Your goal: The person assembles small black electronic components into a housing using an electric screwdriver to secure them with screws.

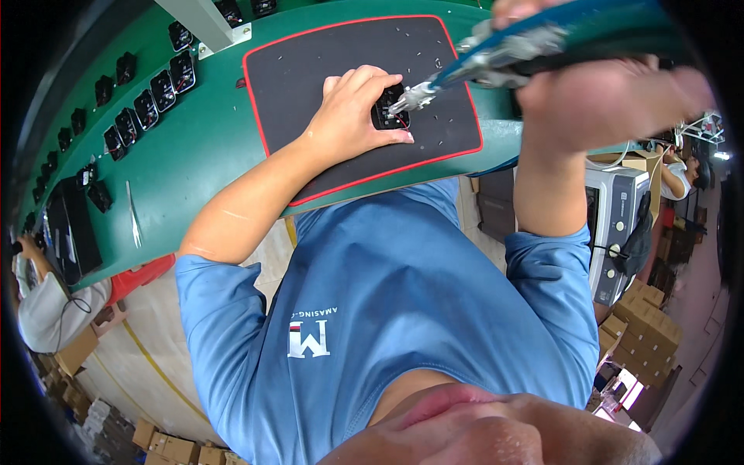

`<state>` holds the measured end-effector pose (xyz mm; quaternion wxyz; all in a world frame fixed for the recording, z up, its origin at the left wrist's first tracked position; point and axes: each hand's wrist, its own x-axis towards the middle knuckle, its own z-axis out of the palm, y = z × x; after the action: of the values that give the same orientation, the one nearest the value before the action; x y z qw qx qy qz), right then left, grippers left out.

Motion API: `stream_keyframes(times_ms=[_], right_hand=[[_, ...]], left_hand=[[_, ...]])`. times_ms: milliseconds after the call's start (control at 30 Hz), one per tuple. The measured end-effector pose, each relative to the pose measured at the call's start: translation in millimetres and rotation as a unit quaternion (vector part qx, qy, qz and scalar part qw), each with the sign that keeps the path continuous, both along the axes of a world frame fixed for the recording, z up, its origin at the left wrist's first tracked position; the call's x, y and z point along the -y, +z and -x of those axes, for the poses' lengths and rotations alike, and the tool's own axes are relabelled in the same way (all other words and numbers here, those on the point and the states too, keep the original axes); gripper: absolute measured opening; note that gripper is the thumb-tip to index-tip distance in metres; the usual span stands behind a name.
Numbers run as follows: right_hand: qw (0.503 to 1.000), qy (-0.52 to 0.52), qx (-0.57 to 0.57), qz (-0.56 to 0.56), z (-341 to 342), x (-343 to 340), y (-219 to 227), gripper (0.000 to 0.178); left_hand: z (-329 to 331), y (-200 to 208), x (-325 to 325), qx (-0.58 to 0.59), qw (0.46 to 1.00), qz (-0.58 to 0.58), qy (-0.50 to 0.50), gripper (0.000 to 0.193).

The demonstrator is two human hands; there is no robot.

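Note:
On the dark mat with a red border, my left hand curls around a small black open housing, its fingers and thumb on the sides. A thin red wire shows inside the housing. My right hand, smeared by motion, is closed on a blue, gun-like tool with a silver, lumpy nozzle. The nozzle tip reaches the housing from the upper right. Whether it touches cannot be told. Part of the housing is hidden by my left hand.
Several similar black housings stand in rows at the left of the green table, near a metal post. Tweezers and a black box lie there too. A white machine stands at the right. A co-worker sits at left.

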<state>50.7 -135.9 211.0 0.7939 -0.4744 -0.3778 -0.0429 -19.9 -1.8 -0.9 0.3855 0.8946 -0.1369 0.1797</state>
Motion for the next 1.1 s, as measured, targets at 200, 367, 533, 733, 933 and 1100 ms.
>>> stream_keyframes(times_ms=[200,367,533,733,933,1100], right_hand=[[0.998,-0.056,0.012,-0.014,-7,-17,-57,0.099],[1.0,-0.009,0.014,-0.008,-13,-13,-73,0.102],[0.997,-0.064,-0.045,0.014,-4,-18,-71,0.101],[0.998,-0.055,-0.033,-0.019,-7,-16,-54,0.097],[0.999,-0.02,-0.018,-0.021,1,-13,-3,0.091],[0.988,-0.022,0.147,0.033,-12,-6,-7,0.087]], left_hand=[[1,-1,-2,0.005,1.0,0.001,0.002,0.08],[0,0,-1,0.011,1.0,0.002,-0.002,0.075],[0,-2,-2,-0.007,1.0,-0.011,-0.003,0.074],[-1,0,-2,-0.019,1.0,-0.001,0.001,0.077],[0,-1,-1,-0.005,1.0,0.001,0.008,0.08],[0,1,-1,-0.011,1.0,-0.004,0.004,0.083]])
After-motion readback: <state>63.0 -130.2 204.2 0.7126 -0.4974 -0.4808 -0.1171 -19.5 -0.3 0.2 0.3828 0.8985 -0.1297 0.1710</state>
